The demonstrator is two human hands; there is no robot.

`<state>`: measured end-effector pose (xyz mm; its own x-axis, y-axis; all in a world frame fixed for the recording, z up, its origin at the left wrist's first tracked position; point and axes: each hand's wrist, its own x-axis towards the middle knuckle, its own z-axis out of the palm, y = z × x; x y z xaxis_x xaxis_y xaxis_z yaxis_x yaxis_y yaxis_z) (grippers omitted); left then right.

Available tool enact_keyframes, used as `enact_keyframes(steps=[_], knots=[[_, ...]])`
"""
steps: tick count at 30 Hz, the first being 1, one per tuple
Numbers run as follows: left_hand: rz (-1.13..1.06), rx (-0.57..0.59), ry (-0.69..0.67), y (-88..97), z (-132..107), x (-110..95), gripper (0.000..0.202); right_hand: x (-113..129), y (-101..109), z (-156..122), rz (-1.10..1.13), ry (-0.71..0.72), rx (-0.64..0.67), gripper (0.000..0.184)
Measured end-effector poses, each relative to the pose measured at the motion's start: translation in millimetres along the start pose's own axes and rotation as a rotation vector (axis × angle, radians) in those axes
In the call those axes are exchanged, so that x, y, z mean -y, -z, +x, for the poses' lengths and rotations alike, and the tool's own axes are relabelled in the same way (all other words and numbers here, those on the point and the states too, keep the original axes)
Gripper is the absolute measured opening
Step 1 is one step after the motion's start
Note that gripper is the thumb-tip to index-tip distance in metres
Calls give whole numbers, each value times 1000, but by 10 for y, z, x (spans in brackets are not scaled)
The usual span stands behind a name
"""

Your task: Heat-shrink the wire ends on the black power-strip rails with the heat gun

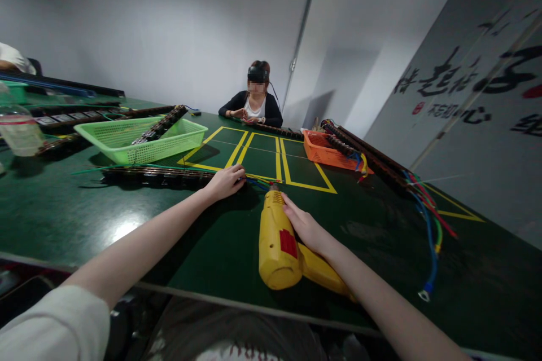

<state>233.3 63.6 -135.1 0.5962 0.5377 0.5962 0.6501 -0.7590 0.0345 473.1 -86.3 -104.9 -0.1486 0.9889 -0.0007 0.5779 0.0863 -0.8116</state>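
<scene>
A long dark strip-like assembly (pixel 165 176) with a green wire along it lies across the table in front of me. My left hand (pixel 226 181) is closed over its right end, where thin coloured wires (pixel 260 183) come out; the fingertips are partly hidden. A yellow heat gun (pixel 277 237) with a red patch lies on its side, its metal nozzle (pixel 274 186) pointing away from me at those wires. My right hand (pixel 305 224) grips the right side of its barrel near the nozzle, with most fingers out of sight.
A green basket (pixel 169 144) holds another strip. At right are an orange basket (pixel 324 152), long dark bars and a blue cable with a ring terminal (pixel 424 295). A plastic bottle (pixel 21 130) stands left. Across the yellow-taped table (pixel 237 214) sits a person (pixel 256 98).
</scene>
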Motion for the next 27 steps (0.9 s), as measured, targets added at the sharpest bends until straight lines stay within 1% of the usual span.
enact_keyframes(steps=[5, 7, 10, 12, 14, 18, 21, 24, 27], knots=[[-38, -28, 46, -33, 6, -26, 15, 129, -14, 25, -86, -95, -13, 67], [-46, -43, 48, -48, 8, -22, 15, 198, -26, 52, -119, -131, -4, 71], [-44, -60, 37, -64, 10, -18, 14, 270, -59, 118, -146, -146, 31, 77], [-28, -54, 35, -68, 12, -23, 14, 295, -97, 166, -146, -135, 55, 79], [2, -41, 43, -67, 15, -36, 15, 313, -149, 206, -142, -98, 61, 76], [88, -16, 73, -52, 19, -68, 17, 377, -293, 270, -128, 15, 18, 65], [123, -1, 63, -38, 20, -78, 17, 437, -403, 338, -117, 67, -5, 60], [123, -10, 47, -36, 21, -68, 15, 461, -476, 414, -109, 68, -30, 60], [119, -25, 57, -54, 21, -46, 16, 444, -501, 459, -103, 45, -55, 60]])
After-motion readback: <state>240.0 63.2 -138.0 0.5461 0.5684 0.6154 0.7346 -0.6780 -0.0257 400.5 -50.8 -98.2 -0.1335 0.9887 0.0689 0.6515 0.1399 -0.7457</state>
